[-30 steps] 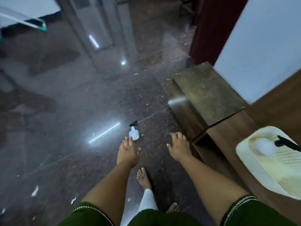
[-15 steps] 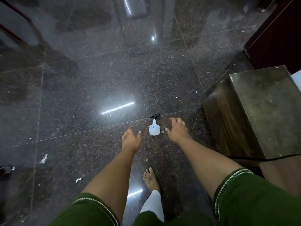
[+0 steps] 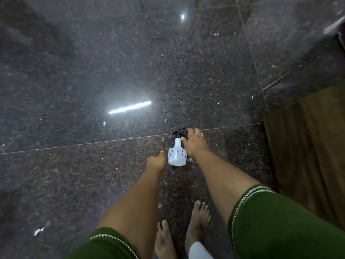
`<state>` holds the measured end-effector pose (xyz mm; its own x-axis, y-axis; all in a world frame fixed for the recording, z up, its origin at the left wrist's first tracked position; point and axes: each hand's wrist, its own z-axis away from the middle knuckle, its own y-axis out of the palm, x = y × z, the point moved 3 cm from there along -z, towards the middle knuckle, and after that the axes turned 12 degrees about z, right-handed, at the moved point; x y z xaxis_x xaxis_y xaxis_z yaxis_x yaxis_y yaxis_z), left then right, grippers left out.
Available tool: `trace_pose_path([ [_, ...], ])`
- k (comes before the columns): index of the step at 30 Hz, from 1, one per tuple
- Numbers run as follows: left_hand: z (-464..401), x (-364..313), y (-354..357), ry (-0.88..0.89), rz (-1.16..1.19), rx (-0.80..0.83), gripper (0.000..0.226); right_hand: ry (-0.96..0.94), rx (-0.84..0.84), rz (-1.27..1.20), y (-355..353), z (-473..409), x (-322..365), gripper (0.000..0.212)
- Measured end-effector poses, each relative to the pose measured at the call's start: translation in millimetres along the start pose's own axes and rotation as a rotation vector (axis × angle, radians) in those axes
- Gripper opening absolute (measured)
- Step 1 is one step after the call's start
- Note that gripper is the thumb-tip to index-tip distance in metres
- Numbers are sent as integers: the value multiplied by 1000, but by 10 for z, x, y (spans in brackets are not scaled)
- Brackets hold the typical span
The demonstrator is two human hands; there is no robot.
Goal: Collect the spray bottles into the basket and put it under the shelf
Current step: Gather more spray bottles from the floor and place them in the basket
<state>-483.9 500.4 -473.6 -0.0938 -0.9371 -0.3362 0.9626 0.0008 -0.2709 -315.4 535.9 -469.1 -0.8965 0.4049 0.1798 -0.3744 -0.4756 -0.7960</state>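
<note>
White spray bottle (image 3: 177, 153) upright on floor, right hand (image 3: 196, 142) touching its neck.

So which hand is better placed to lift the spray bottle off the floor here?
The right hand. Its fingers already reach the black trigger head and neck of the spray bottle, so closing a grip there looks easy. The left hand is only beside the bottle's base, fingers loose.
</note>
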Motion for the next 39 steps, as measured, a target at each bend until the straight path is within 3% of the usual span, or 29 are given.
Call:
trace_pose_path([
  [4,-601,93,446,-181,332,142,55,76,78,-34,507,-668,-146,52],
  [8,-1180,223,780,-278,480,218,64,99,124,-97,878,-1156,-220,47],
  [13,-1611,319,1012,-164,386,170,79,146,216,-151,1155,-1387,-162,53],
  [17,-1407,27,1004,-35,150,155,94,216,14,-435,994,-1483,-174,31],
  [23,-879,-569,841,299,-167,120,92,280,-258,-710,81,-1061,-226,2],
  [25,-465,-799,745,391,-268,120,100,304,-282,-745,-332,-745,-273,16],
  [28,294,-1094,581,469,-360,147,98,327,-288,-790,-974,-172,-314,57],
  [30,843,-1299,472,510,-404,173,96,336,-298,-841,-1436,215,-326,69],
  [39,3354,-2194,260,657,-592,366,105,381,-377,-895,-3541,2086,-578,49],
])
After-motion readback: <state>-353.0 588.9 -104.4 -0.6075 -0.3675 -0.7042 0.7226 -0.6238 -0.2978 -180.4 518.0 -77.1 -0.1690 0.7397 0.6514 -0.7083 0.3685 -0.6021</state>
